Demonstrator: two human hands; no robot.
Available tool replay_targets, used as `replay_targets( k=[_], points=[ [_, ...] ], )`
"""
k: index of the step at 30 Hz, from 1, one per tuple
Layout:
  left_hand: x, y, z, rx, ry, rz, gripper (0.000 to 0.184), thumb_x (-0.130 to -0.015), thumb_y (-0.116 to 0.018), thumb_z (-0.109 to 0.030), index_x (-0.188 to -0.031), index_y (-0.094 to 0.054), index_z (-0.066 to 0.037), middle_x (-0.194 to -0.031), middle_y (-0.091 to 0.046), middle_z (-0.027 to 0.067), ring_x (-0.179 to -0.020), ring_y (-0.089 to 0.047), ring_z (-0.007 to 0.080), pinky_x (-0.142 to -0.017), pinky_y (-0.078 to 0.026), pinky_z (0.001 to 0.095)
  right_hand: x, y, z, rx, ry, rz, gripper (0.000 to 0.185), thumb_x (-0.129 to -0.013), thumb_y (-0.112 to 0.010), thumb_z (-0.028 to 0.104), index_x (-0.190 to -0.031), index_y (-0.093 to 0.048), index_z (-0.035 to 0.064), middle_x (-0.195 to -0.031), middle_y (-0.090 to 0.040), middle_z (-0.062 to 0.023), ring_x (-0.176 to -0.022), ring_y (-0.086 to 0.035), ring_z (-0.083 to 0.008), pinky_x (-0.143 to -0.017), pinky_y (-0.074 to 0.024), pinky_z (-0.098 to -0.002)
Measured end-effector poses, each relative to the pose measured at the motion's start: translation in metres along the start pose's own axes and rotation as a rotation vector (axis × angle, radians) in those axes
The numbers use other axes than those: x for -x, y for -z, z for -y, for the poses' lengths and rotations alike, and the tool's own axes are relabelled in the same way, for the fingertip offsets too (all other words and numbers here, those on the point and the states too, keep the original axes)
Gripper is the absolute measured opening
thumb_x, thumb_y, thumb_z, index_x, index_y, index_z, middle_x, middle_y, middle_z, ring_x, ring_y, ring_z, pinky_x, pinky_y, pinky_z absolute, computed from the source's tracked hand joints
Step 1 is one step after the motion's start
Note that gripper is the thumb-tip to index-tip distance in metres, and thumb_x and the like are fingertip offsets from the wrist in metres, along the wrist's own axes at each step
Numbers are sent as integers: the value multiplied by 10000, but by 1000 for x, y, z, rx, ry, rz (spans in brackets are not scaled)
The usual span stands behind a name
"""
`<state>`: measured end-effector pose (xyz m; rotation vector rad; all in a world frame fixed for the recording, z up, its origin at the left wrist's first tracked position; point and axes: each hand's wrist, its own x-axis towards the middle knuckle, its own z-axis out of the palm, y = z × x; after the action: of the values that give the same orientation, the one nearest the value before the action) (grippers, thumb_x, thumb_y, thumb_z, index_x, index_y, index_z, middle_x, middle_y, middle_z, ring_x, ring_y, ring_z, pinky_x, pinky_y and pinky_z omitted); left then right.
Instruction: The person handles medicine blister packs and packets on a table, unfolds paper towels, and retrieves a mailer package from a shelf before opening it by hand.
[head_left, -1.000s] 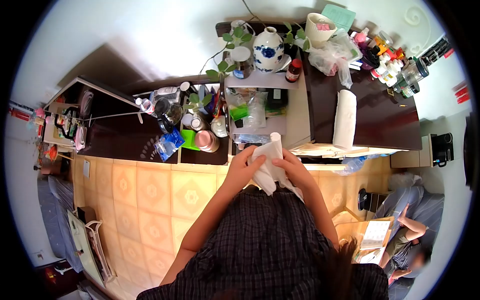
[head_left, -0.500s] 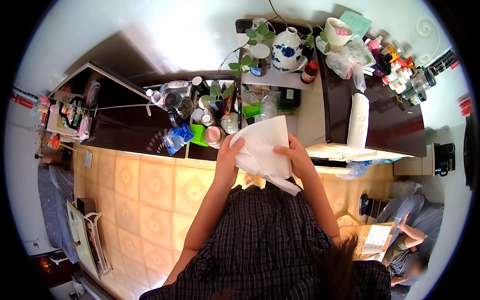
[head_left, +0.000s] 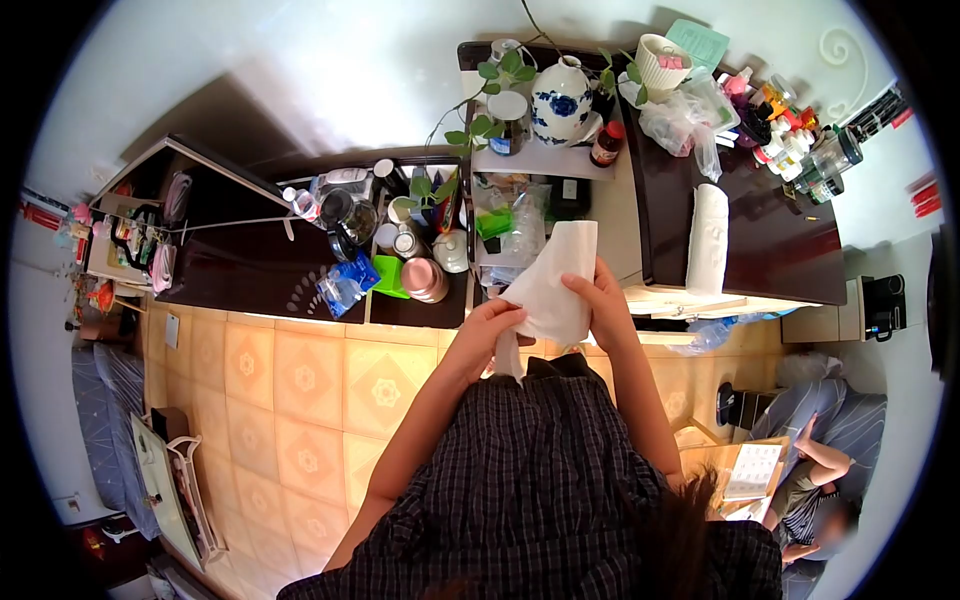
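– Largest first?
– Dark tabletop, between two and three o'clock, bare toward the right edge.
– Next?
– White roll, same bearing, one end at the front edge.
– Closer in?
– White sheet near centre, clamped by left hand and right hand, some fingers hidden behind.
– Lettering?
– Too small on red-capped bottle, one o'clock.

Paper towel: wht, sq-ish sheet | creased, part-folded | btwn both hands
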<state>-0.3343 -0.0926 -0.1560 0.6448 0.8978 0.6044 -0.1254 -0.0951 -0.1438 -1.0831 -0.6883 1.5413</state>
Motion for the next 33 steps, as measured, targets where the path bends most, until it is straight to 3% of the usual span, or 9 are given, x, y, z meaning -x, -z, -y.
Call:
replay_targets(
  k=[2, 8, 14, 17, 20, 23, 26, 29, 33],
  points=[
    [4, -5, -3, 5, -29, -92, 261, -946, -620, -147, -1135, -599, 33, -940, -635, 45, -716, -595, 117, -651, -507, 257, -2, 2, -2, -39, -22, -20, 501, -905, -661, 191, -1340, -480, 22, -1216, -610, -89, -1075, -607, -167, -925, -493, -303],
    [-4, 14, 6, -46, -65, -119, 201, -953, -628, -215, -1043, -632, -35, -859, -594, -14, -632, -441, 57, -569, -326, 202, -7, 1, -9, -234, -94, -80, 460, -948, -534, 305, -1328, -498, 47, -1256, -599, -75, -1169, -562, -202, -1034, -411, -338],
    [1, 8, 2, -222, -99, -243, 293, -946, -608, -400, -971, -666, -114, -824, -575, -62, -723, -488, 46, -660, -378, 241, -8, 0, -14, -248, -99, -81, 444, -946, -538, 302, -1311, -505, 52, -1264, -595, -77, -1172, -556, -199, -1040, -403, -334],
    [-3, 10, 8, -247, -130, -294, 284, -961, -612, -338, -902, -673, -67, -751, -552, -58, -644, -456, 29, -573, -341, 204, -9, -1, -16, -252, -105, -76, 435, -946, -545, 304, -1301, -513, 54, -1258, -598, -75, -1157, -563, -199, -1034, -407, -329],
    [-3, 13, 9, -305, -126, -237, 308, -951, -597, -402, -928, -656, -101, -801, -570, -62, -715, -485, 46, -656, -376, 236, -9, -1, -17, -262, -99, -81, 442, -951, -552, 318, -1300, -517, 48, -1242, -605, -76, -1141, -570, -198, -1025, -416, -327],
    [-2, 11, 10, -325, -203, -304, 353, -966, -598, -355, -853, -655, -25, -754, -552, -41, -687, -457, 42, -602, -376, 229, -7, -3, -14, -284, -97, -112, 458, -955, -560, 340, -1292, -529, 31, -1228, -615, -84, -1133, -577, -197, -1014, -428, -332],
    [-16, 34, 25, -397, -310, -269, 360, -977, -569, -344, -949, -632, 10, -783, -594, 6, -730, -540, 128, -684, -438, 297, -5, -4, -9, -270, -108, -128, 484, -955, -567, 361, -1283, -540, 7, -1212, -627, -105, -1107, -597, -202, -979, -459, -336],
    [-9, 23, 12, -811, -270, -440, 415, -987, -541, -338, -1204, -565, 14, -998, -636, 109, -946, -607, 260, -849, -459, 371, -4, -3, -6, -207, -155, -119, 508, -955, -568, 383, -1279, -547, -7, -1187, -640, -128, -1061, -626, -209, -920, -503, -340],
    [1, 8, 2, -847, -629, -365, 656, -962, -569, -359, -1479, -320, -42, -1415, -435, 190, -1286, -459, 357, -1049, -380, 406, -2, -5, -9, -195, -206, -86, 531, -963, -555, 409, -1287, -539, -11, -1138, -654, -142, -995, -650, -208, -850, -543, -347]
  ],
)
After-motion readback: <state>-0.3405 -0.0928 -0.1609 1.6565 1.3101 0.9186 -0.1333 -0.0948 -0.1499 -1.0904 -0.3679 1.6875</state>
